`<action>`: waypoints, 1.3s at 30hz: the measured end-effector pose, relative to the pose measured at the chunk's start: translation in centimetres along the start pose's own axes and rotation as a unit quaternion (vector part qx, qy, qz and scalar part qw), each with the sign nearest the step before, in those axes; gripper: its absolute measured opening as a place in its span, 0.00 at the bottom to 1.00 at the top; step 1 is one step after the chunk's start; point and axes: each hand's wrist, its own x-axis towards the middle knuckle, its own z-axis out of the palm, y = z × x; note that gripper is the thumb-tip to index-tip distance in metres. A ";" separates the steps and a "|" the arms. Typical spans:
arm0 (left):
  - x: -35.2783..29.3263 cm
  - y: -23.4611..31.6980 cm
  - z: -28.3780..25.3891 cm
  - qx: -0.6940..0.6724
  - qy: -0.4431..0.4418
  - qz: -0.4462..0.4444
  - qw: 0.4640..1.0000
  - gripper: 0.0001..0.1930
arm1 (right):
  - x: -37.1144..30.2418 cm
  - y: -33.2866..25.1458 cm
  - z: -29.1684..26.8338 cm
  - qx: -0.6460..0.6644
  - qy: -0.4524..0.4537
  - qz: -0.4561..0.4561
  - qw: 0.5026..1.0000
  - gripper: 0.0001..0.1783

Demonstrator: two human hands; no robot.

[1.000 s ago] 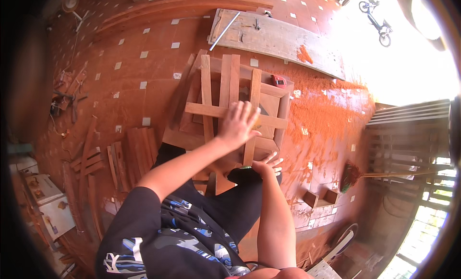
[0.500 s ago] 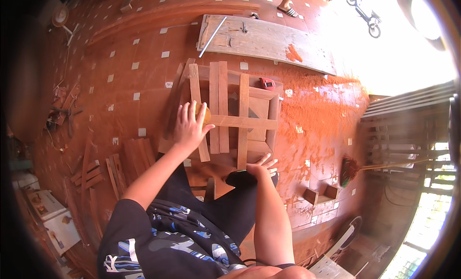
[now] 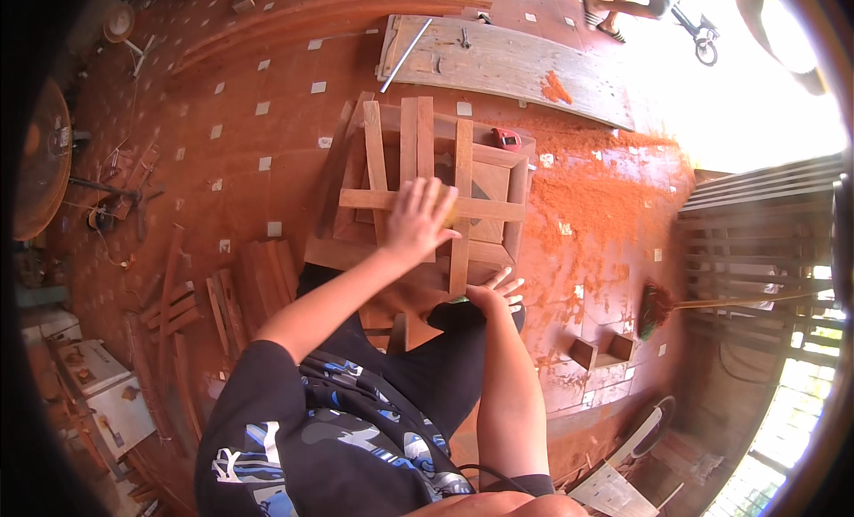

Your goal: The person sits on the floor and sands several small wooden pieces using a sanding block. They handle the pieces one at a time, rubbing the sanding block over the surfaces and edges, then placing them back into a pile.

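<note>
My left hand [image 3: 416, 222] lies over a yellow rounded pad [image 3: 452, 206], pressing it down on a wooden cross strip [image 3: 366, 199]. Most of the pad is hidden beneath the palm and fingers. This strip rests across several upright-lying wooden slats [image 3: 377, 152], which are laid over a panelled wooden piece [image 3: 495, 177]. Near my knee, my right hand [image 3: 495, 295] has its fingers spread, beside the near end of the right-hand slat [image 3: 462, 224]. Whether its thumb touches that slat is hard to make out.
A red tape measure [image 3: 507, 139] sits at the panel's far right corner. Beyond lies a long board [image 3: 507, 59] with a metal tube [image 3: 406, 55]. Sawdust covers the tiles at right, near a small wooden box [image 3: 603, 351] and a broom [image 3: 656, 309]. Loose wood strips [image 3: 267, 272] lie left.
My left hand has slid right along the cross strip with the yellow pad, baring the strip's left end. My right hand stays by the slat's near end. A person in the background has moved right.
</note>
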 end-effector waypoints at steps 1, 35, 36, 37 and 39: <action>-0.9 -1.7 -0.4 0.020 0.000 -0.008 1.000 0.45 | -0.5 0.5 -0.3 0.018 -0.006 0.002 1.000 0.82; 0.6 0.1 0.8 0.070 -0.009 -0.001 0.997 0.41 | 0.1 -0.2 -0.4 0.029 -0.014 -0.011 0.999 0.77; 1.5 2.0 1.4 0.059 -0.014 -0.002 0.998 0.41 | 0.7 -0.1 0.0 0.027 -0.009 -0.007 1.000 0.77; 2.3 3.4 1.9 0.051 -0.010 -0.006 0.999 0.40 | 1.1 -0.1 0.2 0.020 -0.005 -0.007 1.000 0.77; 3.5 5.2 2.4 0.042 -0.015 -0.002 0.999 0.39 | 1.5 0.0 0.4 0.015 -0.001 -0.008 1.000 0.78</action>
